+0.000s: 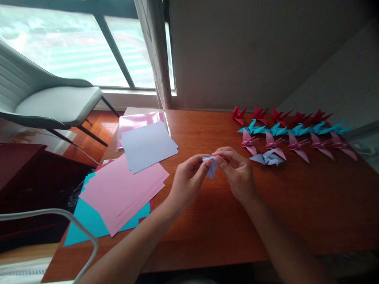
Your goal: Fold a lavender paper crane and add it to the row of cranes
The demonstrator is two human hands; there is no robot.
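Both my hands are raised a little over the wooden table (213, 221), pinching one small folded piece of pale lavender paper (211, 167) between them. My left hand (189, 181) grips its left side with thumb and fingers closed. My right hand (237, 169) pinches its top right corner. Much of the folded piece is hidden behind my fingers.
Loose sheets lie at the left: lavender (148, 146), pink (124, 189), turquoise (85, 221) and a glossy pink pack (139, 120). Rows of finished paper cranes stand at the back right: red (278, 115), turquoise (296, 129), pink (299, 145), and one lavender crane (268, 158). A grey chair (56, 102) stands by the window.
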